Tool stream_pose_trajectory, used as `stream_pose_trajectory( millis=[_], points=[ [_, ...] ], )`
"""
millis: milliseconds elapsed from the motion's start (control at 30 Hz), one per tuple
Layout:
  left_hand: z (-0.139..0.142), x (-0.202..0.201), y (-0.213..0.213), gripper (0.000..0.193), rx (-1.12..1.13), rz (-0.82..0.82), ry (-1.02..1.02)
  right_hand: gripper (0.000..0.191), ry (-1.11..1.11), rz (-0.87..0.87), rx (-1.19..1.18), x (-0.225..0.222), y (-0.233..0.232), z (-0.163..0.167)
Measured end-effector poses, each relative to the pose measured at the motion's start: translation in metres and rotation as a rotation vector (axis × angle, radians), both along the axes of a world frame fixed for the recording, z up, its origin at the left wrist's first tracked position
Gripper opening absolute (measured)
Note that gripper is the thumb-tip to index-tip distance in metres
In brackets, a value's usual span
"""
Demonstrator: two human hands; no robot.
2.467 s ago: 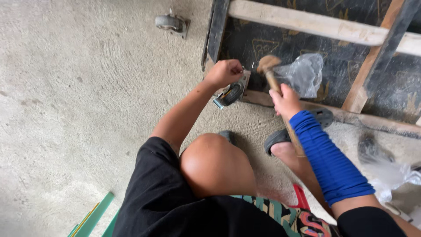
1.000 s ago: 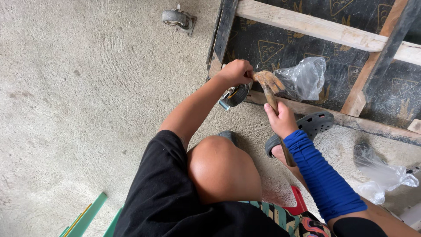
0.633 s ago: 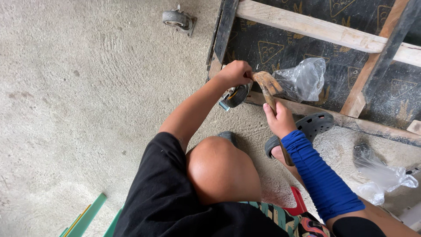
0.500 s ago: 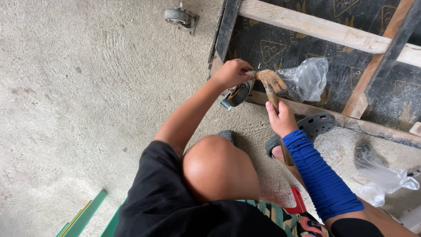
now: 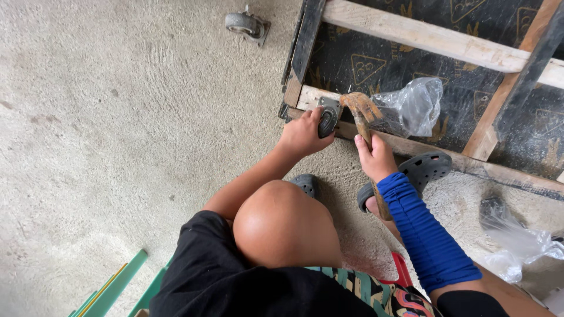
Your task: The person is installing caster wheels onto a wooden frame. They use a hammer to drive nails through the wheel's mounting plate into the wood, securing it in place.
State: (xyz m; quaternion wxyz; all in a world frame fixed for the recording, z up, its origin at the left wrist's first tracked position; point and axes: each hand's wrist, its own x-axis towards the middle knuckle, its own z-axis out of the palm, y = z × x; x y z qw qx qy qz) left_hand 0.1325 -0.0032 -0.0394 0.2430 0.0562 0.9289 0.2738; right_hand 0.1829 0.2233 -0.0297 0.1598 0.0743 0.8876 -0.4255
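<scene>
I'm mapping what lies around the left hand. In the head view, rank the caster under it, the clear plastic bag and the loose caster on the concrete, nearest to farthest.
From the left hand:
1. Caster on the frame corner, touching the fingers.
2. Clear plastic bag, to the right, past the hammer head.
3. Loose caster, top of view on the concrete.

A spare caster wheel (image 5: 247, 24) lies on the concrete floor (image 5: 117, 147). A crumpled clear plastic bag (image 5: 411, 105) rests on the dark panel (image 5: 411, 64).

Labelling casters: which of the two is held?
The grey caster wheel at the wooden frame's corner, under the left hand; the other caster lies untouched on the concrete.
</scene>
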Motion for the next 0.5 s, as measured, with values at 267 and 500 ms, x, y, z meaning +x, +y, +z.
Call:
stream_pose_trajectory(
  millis=[267, 500],
  points=[
    [-0.018, -0.002, 0.003, 0.073, -0.031, -0.003, 0.029, 0.034, -0.074, -0.045, -0.114, 0.007, 0.006, 0.019],
    [-0.012, -0.007, 0.002, 0.076, -0.082, -0.048, -0.034, 0.034, 0.046, 0.081, 0.039, 0.003, 0.0, 0.014]
  ],
)
